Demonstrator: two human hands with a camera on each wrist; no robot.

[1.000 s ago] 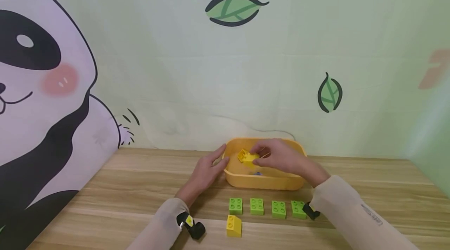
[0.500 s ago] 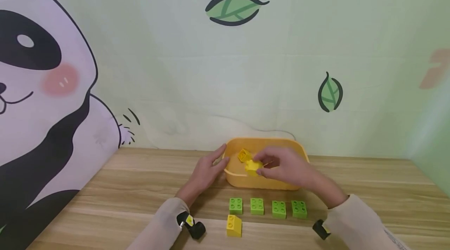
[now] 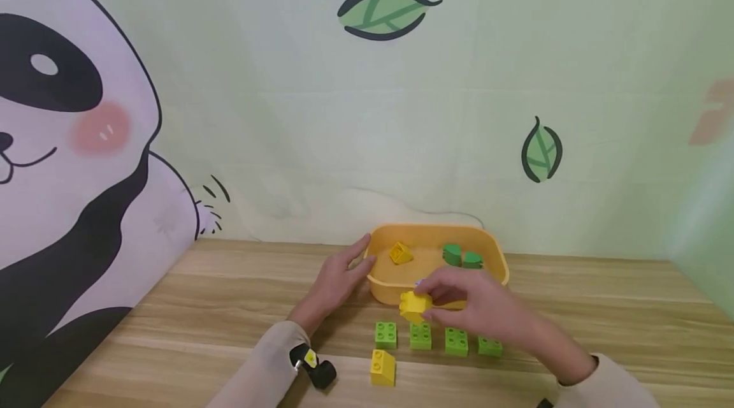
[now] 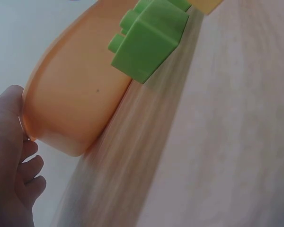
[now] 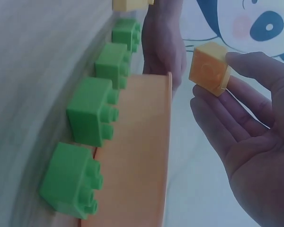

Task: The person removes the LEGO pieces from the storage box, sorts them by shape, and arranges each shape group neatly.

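My right hand (image 3: pixel 476 306) pinches a yellow slope brick (image 3: pixel 414 307) between thumb and fingers, above the front of the orange plastic bin (image 3: pixel 436 225). In the right wrist view the hollow underside of this yellow slope brick (image 5: pixel 209 68) shows. My left hand (image 3: pixel 335 277) rests against the bin's left end, its thumb at the rim. Below the bin stands a row of several light green bricks (image 3: pixel 386 335), partly behind the right hand. In front of the row's left end sits another yellow slope brick (image 3: pixel 382 368).
Inside the bin lie a yellow slope brick (image 3: pixel 401 254) at the left and dark green pieces (image 3: pixel 452 255) at the right. A bit of blue shows beside the right fingers. Behind the wooden table (image 3: pixel 229 312) hangs a printed panda backdrop (image 3: pixel 275 108).
My right hand has lifted the yellow slope brick out of the bin and brought it forward over its front wall. The dark green pieces have come into view. My left hand has stayed put.
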